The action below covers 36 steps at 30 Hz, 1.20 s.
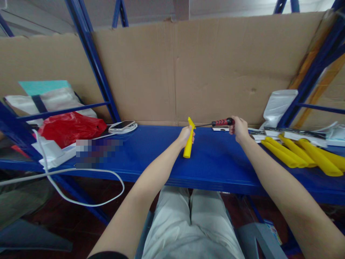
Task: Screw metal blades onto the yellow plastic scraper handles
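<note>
Left grip [185,136]: closed around the upper stem of the yellow piece [188,148], fingertips showing on its far side just below the angled head; the forearm reaches up and inward from my lower left, wrist close to straight.
Yellow stem: held over the middle of the blue worktop [151,151], head up, broad end down, leaning a touch; whether that end rests on the surface, I can't tell. Looks like smooth moulded plastic, so I'd call it light, stiff, not fragile, maybe slick; I'd wrap the stem and leave the head free.
Screwdriver [222,122]: nearly level, thin shaft pointing left at the yellow head; contact or a seated tip, I can't confirm from this view. Its ridged red-and-black handle should give good purchase, with more weight there than in the yellow piece.
Right grip [240,127]: clamped on the handle's black butt end, fingers curled in; the forearm slants in from my lower right, hand at about the same height as the left.
Yellow stack [304,154]: several similar pieces lying side by side on the worktop, just beyond the right forearm, with neither grip on them.
</note>
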Available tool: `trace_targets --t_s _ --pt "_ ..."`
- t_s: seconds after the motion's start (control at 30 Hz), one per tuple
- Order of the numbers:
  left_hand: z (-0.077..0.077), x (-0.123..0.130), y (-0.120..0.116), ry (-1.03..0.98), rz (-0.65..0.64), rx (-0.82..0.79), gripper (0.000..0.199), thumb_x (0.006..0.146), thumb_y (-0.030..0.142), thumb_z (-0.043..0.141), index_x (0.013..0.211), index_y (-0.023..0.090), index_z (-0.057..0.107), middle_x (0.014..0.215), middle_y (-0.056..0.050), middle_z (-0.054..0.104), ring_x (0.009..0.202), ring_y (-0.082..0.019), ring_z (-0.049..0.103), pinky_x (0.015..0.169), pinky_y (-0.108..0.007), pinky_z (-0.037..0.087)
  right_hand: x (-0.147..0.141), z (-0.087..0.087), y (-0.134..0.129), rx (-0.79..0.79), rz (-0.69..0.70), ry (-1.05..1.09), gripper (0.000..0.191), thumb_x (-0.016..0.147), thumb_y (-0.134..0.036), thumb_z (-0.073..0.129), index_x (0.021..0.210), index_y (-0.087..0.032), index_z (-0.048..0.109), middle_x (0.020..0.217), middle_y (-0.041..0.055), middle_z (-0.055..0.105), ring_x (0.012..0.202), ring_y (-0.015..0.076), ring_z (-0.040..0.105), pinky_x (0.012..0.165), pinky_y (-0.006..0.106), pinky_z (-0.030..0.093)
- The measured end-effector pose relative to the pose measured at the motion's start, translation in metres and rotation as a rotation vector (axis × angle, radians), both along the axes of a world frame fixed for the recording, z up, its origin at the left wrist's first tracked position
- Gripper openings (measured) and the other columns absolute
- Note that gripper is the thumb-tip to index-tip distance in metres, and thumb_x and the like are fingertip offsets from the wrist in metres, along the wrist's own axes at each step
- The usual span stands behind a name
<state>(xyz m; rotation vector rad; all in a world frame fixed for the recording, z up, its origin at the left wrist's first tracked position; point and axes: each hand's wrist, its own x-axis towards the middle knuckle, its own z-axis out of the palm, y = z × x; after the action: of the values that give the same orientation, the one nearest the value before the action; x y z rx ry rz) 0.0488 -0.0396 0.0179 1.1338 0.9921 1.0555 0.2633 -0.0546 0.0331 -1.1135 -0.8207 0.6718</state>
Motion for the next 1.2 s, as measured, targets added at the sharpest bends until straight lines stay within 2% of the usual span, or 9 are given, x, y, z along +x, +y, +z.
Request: trace_targets --t_s 0.13,0.27,0.33,0.57,0.77,0.9,1.0,1.1,1.2 --pt "0.0008 0.0008 -0.0002 -0.003 0.008 0.003 0.023 0.103 0.027 0.028 0.09 0.021 0.045 0.054 0.007 0.041 0.032 -0.009 0.036 0.036 -0.02 0.027 -0.0004 0.0014 -0.0002 0.037 0.02 0.029 0.021 0.086 -0.033 0.061 0.076 -0.022 0.046 0.046 -0.0083 0.043 0.032 0.0082 0.039 0.029 0.019 0.027" --pt "-0.0001 0.0012 0.0004 -0.001 0.019 0.014 0.022 0.102 0.027 0.028 0.094 0.021 0.048 0.054 0.007 0.041 0.033 -0.009 0.037 0.037 -0.02 0.028 0.0007 0.0005 -0.0014 0.026 0.01 0.003 0.027 0.088 -0.038 0.061 0.076 -0.024 0.042 0.041 -0.0114 0.034 0.029 0.0076 0.031 0.029 0.019 0.025" --pt "-0.0006 0.0011 0.0011 -0.006 0.025 0.015 0.021 0.102 0.027 0.029 0.096 0.02 0.048 0.054 0.007 0.042 0.033 -0.009 0.037 0.037 -0.02 0.028 0.0005 0.0009 -0.002 0.019 0.005 0.004 0.025 0.088 -0.035 0.061 0.076 -0.024 0.042 0.04 -0.012 0.032 0.028 0.0077 0.03 0.029 0.02 0.025" --pt "0.0005 0.0001 0.002 -0.017 0.047 0.027 0.022 0.102 0.028 0.03 0.091 0.02 0.047 0.053 0.007 0.042 0.032 -0.009 0.037 0.037 -0.021 0.028 -0.0044 0.0062 -0.0048 0.04 0.025 0.028 0.016 0.088 -0.024 0.054 0.075 -0.022 0.045 0.043 -0.0084 0.044 0.031 0.0083 0.039 0.029 0.019 0.027" --pt "-0.0007 -0.0007 0.0025 0.001 0.066 0.021 0.022 0.103 0.027 0.031 0.087 0.021 0.045 0.052 0.007 0.042 0.032 -0.009 0.037 0.037 -0.021 0.029 -0.0055 0.0036 -0.0061 -0.001 0.031 -0.004 0.021 0.09 -0.027 0.054 0.073 -0.023 0.044 0.037 -0.0112 0.033 0.027 0.0077 0.03 0.029 0.02 0.025" --pt "-0.0007 -0.0002 0.0024 -0.002 0.07 0.025 0.023 0.103 0.028 0.03 0.085 0.021 0.044 0.053 0.006 0.043 0.033 -0.009 0.038 0.038 -0.021 0.029 -0.0037 0.0034 -0.0031 0.013 0.015 0.001 0.016 0.087 -0.024 0.056 0.073 -0.021 0.047 0.042 -0.0086 0.041 0.03 0.0081 0.037 0.029 0.019 0.027" --pt "-0.0001 0.0 0.0022 0.011 0.071 0.025 0.025 0.103 0.027 0.03 0.083 0.021 0.043 0.053 0.006 0.043 0.033 -0.009 0.037 0.038 -0.022 0.029 -0.0011 0.0016 -0.001 0.025 0.012 -0.025 0.02 0.088 -0.029 0.059 0.075 -0.021 0.048 0.045 -0.0074 0.046 0.032 0.0085 0.042 0.029 0.018 0.029" --pt "0.0002 -0.0006 0.0026 0.016 0.075 0.02 0.025 0.103 0.027 0.03 0.082 0.021 0.044 0.053 0.006 0.042 0.033 -0.009 0.037 0.038 -0.022 0.029 0.0011 -0.0018 -0.0004 0.01 0.024 -0.09 0.03 0.089 -0.042 0.062 0.073 -0.022 0.046 0.041 -0.0083 0.042 0.029 0.008 0.038 0.029 0.018 0.027" --pt "0.0002 -0.0014 0.0033 0.014 0.086 0.016 0.023 0.102 0.026 0.031 0.083 0.022 0.044 0.053 0.006 0.043 0.033 -0.009 0.037 0.038 -0.022 0.029 0.0012 -0.0033 -0.0004 -0.008 0.048 -0.094 0.027 0.091 -0.036 0.059 0.073 -0.022 0.045 0.037 -0.0106 0.035 0.027 0.0073 0.031 0.029 0.019 0.026"
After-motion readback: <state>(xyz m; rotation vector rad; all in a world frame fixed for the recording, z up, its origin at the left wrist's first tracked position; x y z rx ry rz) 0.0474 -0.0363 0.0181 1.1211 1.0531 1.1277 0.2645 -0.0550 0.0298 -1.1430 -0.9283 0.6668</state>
